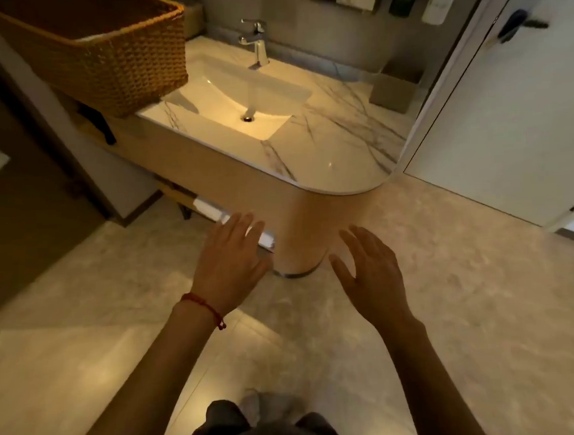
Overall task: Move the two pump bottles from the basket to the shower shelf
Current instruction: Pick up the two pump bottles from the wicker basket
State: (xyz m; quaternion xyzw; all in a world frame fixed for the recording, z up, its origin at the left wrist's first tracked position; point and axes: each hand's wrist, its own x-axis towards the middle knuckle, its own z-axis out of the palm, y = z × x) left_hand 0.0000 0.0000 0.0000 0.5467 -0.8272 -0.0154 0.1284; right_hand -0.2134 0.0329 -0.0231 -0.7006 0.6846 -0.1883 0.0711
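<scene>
basket (104,50) interior hidden, top edge cropped, pump bottles unseen

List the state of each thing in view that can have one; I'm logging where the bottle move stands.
Left hand with red cord bracelet: open, empty, fingers spread.
Right hand: open, empty.
Brown woven wicker basket: upright at the counter's left end; contents not visible.
Chrome single-lever tap: off, no water running.
White rectangular sink basin: dry-looking, drain unplugged.
Pump bottles: none visible.
</scene>
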